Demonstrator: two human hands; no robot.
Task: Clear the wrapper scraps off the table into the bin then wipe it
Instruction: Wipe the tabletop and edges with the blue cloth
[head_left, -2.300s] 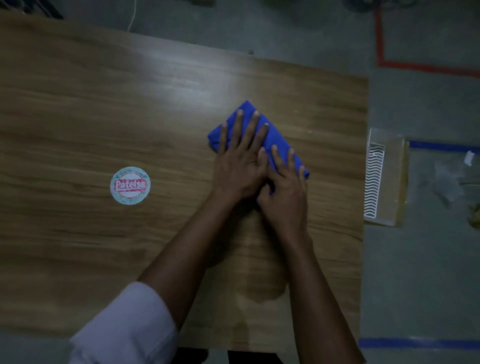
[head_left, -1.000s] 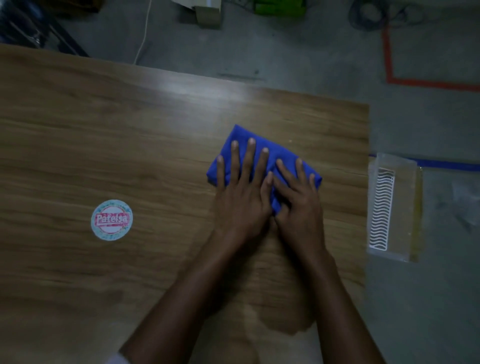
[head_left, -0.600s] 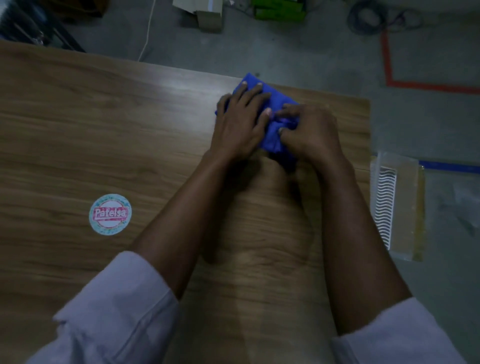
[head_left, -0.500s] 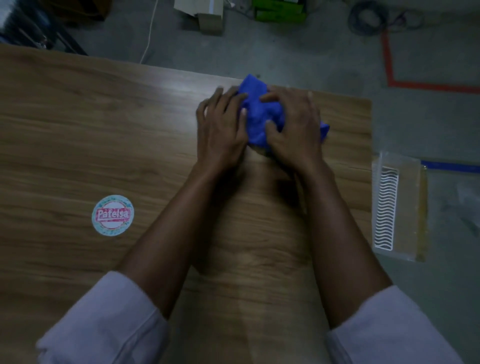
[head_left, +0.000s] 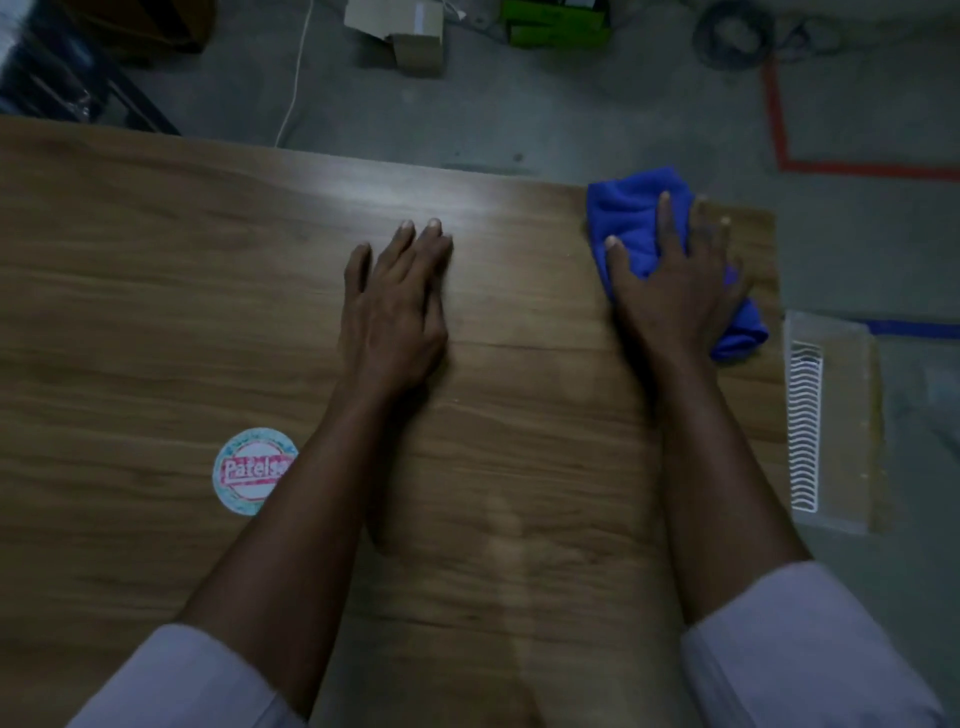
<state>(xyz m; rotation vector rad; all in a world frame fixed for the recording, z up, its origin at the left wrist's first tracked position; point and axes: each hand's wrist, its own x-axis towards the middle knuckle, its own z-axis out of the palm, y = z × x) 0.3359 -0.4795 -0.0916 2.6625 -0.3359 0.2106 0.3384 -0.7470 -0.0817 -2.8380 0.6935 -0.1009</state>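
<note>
A bunched blue cloth (head_left: 631, 223) lies near the far right corner of the wooden table (head_left: 156, 291). My right hand (head_left: 675, 291) presses flat on it with spread, straight fingers, covering its middle; a fold of cloth sticks out to the right of my wrist. My left hand (head_left: 397, 312) rests flat on the bare table top, well to the left of the cloth, holding nothing. No wrapper scraps show on the table.
A round "Patelsa" sticker (head_left: 249, 470) sits on the table at the left, partly behind my left forearm. On the floor to the right stands a see-through bin (head_left: 831, 421). Boxes (head_left: 400, 31) and cables lie on the floor beyond the far edge.
My hands have parted. The right hand slid the cloth rightward toward the table's far right corner and now lies flat on it. The left hand let go and rests on the table.
</note>
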